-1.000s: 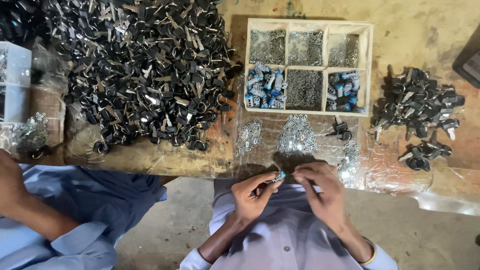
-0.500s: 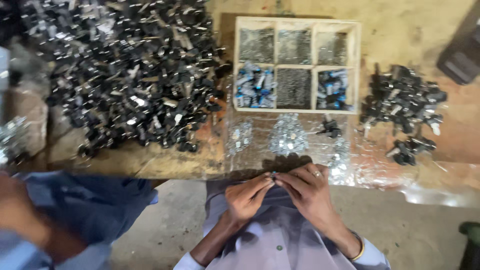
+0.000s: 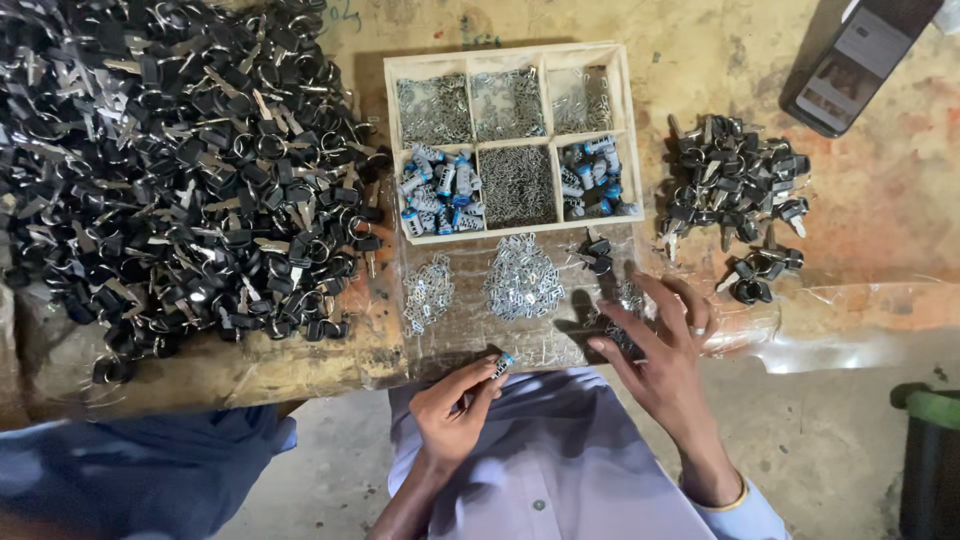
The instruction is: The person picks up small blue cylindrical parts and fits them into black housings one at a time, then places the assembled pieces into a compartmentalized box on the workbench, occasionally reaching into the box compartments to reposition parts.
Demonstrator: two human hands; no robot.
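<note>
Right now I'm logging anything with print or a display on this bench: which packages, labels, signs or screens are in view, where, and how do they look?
Phone: top right corner of the bench, lying tilted; dark rectangular slab, screen lit pale with grey blocks.
Plastic sheet: along the bench's near edge, under the small metal piles; clear, crinkled, unprinted as far as shows.
No signs or packages show. Any labels on the small parts are too small to tell.

Phone screen: I see a dark rectangular phone lying tilted at the bench's top right corner, its screen lit pale grey with a darker band.
Plastic sheet: I see clear wrapping film spread along the bench's near edge, glossy and crinkled.
Labels or signs: I can make out none.
</note>
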